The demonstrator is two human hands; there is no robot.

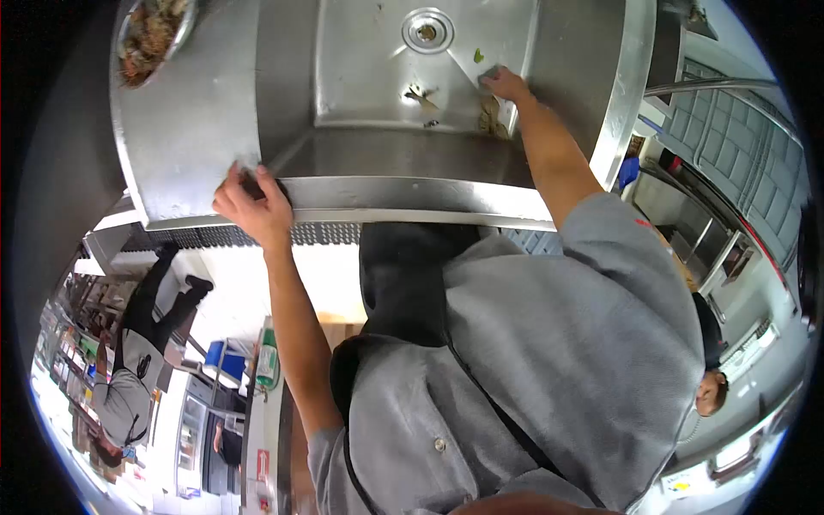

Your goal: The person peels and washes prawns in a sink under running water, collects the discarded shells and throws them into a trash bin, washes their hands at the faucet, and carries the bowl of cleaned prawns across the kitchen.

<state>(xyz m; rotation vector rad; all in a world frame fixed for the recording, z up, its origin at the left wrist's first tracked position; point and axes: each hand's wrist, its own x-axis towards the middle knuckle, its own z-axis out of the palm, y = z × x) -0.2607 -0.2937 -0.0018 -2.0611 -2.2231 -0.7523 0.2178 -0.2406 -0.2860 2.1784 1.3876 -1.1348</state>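
My right hand (508, 84) reaches down into the steel sink (369, 77), at its right side. Its fingers are drawn together near the basin floor; what they hold, if anything, is too small to make out. A brownish clump of scraps (491, 118) lies just below that hand, and a green leaf bit (478, 56) lies to its upper left. Pale and dark scraps (421, 96) sit in the middle of the basin, below the round drain (427, 32). My left hand (255, 204) rests at the counter's front edge, thumb and fingers apart, holding nothing visible.
A metal bowl (154, 39) of reddish-brown food scraps stands on the steel counter (189, 129) at upper left. A person (142, 343) is behind on the left, and another person (711, 390) is at the right. A green-labelled container (267, 360) stands on a side counter.
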